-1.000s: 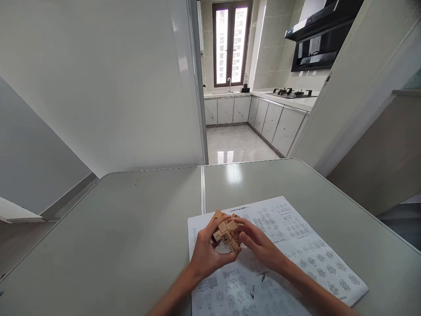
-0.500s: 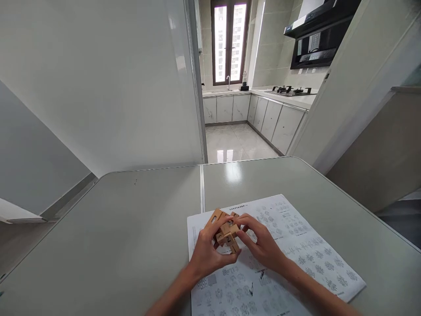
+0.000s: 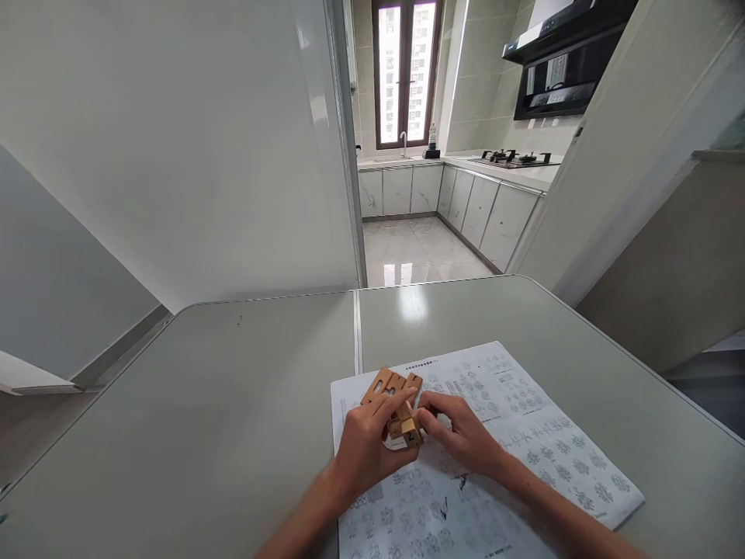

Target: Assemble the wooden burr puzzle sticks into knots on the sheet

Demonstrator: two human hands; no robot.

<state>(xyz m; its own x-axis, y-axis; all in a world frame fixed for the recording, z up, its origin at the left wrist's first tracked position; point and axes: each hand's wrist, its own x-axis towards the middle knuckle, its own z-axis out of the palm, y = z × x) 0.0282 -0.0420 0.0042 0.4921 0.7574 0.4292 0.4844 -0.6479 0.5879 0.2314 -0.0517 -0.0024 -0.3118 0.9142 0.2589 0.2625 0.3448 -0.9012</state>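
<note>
Near: our left hand [image 3: 365,449] curls around a wooden puzzle [image 3: 397,404], thumb and fingers closed on its interlocked pieces, raised just above the sheet so both hands can work it.
Beside it: our right hand [image 3: 459,432] pinches the puzzle's lower right block between thumb and forefinger, a tight fingertip grip, likely to seat or shift one piece.
Under both: a printed sheet [image 3: 524,435] of diagrams, flat and facing us, placed where we can read it.
Bearing all: a grey table [image 3: 203,404], seam down its middle.
Far: a kitchen doorway, counter [image 3: 524,175] right, window [image 3: 406,74] beyond.
</note>
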